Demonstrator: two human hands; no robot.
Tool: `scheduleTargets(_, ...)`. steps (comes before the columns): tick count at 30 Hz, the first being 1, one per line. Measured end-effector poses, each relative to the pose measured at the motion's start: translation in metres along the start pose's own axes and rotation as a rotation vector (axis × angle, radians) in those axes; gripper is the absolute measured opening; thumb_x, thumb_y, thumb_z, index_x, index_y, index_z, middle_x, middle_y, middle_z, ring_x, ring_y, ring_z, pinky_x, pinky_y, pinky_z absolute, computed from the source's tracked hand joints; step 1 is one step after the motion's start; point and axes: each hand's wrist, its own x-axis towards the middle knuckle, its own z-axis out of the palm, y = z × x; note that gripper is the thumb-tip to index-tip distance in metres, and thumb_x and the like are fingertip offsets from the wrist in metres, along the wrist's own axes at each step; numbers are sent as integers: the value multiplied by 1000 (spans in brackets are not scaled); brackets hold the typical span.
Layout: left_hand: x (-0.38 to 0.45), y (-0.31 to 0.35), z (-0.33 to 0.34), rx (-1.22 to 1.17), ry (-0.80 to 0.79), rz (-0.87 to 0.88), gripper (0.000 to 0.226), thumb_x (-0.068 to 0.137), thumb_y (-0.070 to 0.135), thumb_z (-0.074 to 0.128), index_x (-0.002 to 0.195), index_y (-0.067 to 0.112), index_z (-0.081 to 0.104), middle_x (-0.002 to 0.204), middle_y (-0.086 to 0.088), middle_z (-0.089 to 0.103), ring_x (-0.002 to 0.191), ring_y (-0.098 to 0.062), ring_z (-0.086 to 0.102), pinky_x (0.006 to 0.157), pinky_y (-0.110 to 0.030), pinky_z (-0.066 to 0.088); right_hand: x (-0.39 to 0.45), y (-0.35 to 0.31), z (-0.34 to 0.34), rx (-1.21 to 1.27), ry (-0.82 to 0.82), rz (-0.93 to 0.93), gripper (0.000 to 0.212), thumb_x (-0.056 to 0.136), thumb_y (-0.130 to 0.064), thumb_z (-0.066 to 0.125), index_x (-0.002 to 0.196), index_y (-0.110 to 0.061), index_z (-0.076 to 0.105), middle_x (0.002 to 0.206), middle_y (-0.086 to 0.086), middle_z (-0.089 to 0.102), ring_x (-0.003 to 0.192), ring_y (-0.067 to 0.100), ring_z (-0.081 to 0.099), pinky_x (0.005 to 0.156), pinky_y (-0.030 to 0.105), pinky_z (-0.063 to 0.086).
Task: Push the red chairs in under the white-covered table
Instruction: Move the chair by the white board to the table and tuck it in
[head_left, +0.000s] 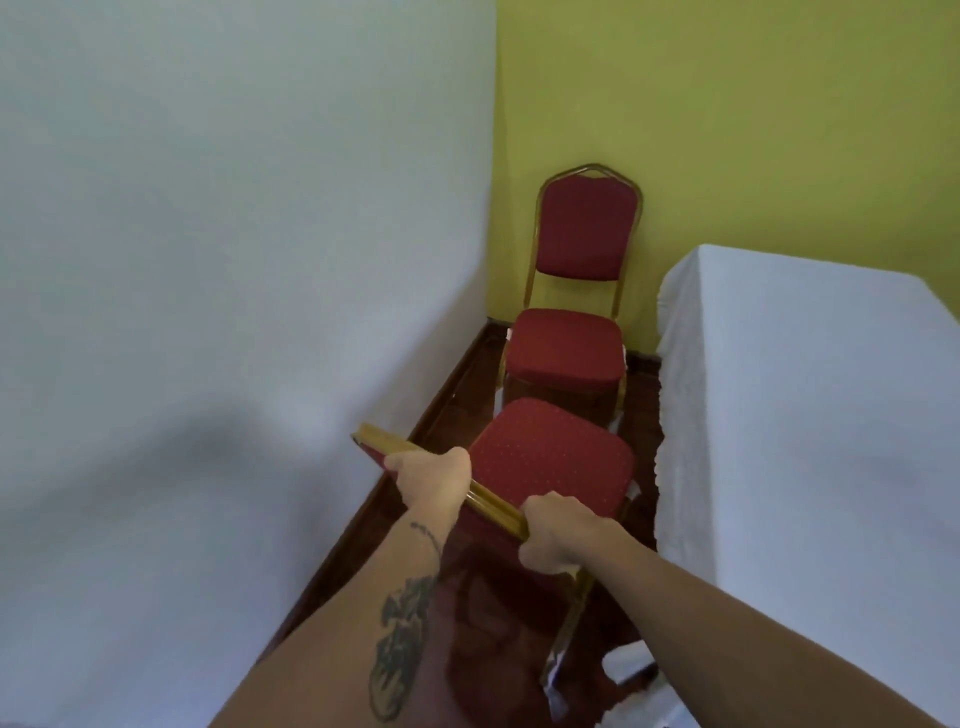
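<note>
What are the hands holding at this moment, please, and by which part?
Both hands grip the near red chair by the gold top rail of its backrest: left hand nearer the wall, right hand nearer the white-covered table.

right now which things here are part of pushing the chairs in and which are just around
Part of the job:
near red chair, gripped at its gold top rail by left hand and right hand
far red chair by the yellow wall
white-covered table

Just around:
white wall
yellow wall
dark wood floor
</note>
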Motion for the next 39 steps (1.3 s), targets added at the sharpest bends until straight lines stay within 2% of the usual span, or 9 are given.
scheduleTargets(8, 45, -6, -30, 199, -43, 145, 81, 65, 18, 67, 135, -10, 35, 115, -18, 60, 106, -40, 66, 92, -47, 58, -14, -34, 10, -3, -25, -104, 11, 88, -21, 66, 95, -13, 65, 98, 10, 61, 95, 34, 67, 76, 40, 56)
scheduleTargets(12, 88, 0, -52, 275, -163, 194, 48, 67, 8, 67, 110, -1, 46, 112, -25, 62, 96, -40, 69, 86, -54, 61, -9, -69, 17, 33, -65, -138, 36, 89, -26, 68, 119, -7, 71, 96, 11, 64, 61, 24, 58, 67, 38, 56)
scheduleTargets(16, 109, 21, -60, 331, -318, 255, 31, 75, 4, 70, 100, 2, 52, 104, -27, 66, 91, -41, 70, 87, -54, 60, -6, -94, 6, 5, -110, -120, 28, 98, -30, 64, 99, -3, 59, 91, 13, 58, 75, 32, 61, 84, 47, 55)
scheduleTargets(19, 134, 36, -56, 370, -434, 292, 11, 81, -1, 68, 89, 0, 61, 100, -33, 70, 91, -45, 70, 93, -59, 57, 6, -109, -2, 51, -97, -71, 27, 99, -31, 64, 97, -5, 57, 77, 8, 53, 64, 25, 58, 59, 37, 52)
scheduleTargets(25, 215, 58, -38, 512, -634, 330, 71, 53, 27, 79, 115, 1, 60, 106, -30, 72, 96, -45, 73, 89, -61, 59, 34, -139, -4, 168, -35, 81, 32, 97, -33, 66, 79, -10, 54, 76, 6, 56, 57, 20, 54, 68, 38, 56)
scheduleTargets(29, 209, 80, -33, 590, -679, 363, 46, 74, 19, 76, 110, -2, 58, 81, -19, 61, 58, -30, 59, 57, -36, 56, 49, -148, 0, 222, 92, 199, 31, 95, -36, 65, 102, -5, 65, 111, 18, 69, 90, 35, 69, 84, 42, 60)
scheduleTargets(32, 220, 93, -21, 620, -702, 381, 77, 72, 25, 74, 136, -10, 48, 88, -16, 53, 53, -20, 49, 44, -26, 40, 61, -153, -2, 246, 152, 250, 46, 96, -38, 64, 127, -4, 63, 128, 20, 67, 114, 41, 67, 94, 45, 57)
scheduleTargets(36, 235, 106, -3, 638, -720, 383, 74, 76, 23, 73, 138, -8, 47, 93, -17, 58, 61, -22, 57, 46, -28, 44, 73, -155, -8, 275, 202, 290, 47, 97, -37, 63, 131, -5, 60, 131, 20, 65, 117, 40, 65, 93, 44, 54)
scheduleTargets(39, 256, 116, 18, 644, -741, 386, 80, 64, 28, 73, 134, -3, 49, 105, -18, 67, 80, -30, 69, 68, -42, 62, 84, -152, -15, 292, 226, 317, 46, 98, -37, 62, 131, -5, 60, 129, 18, 65, 117, 40, 64, 94, 44, 53)
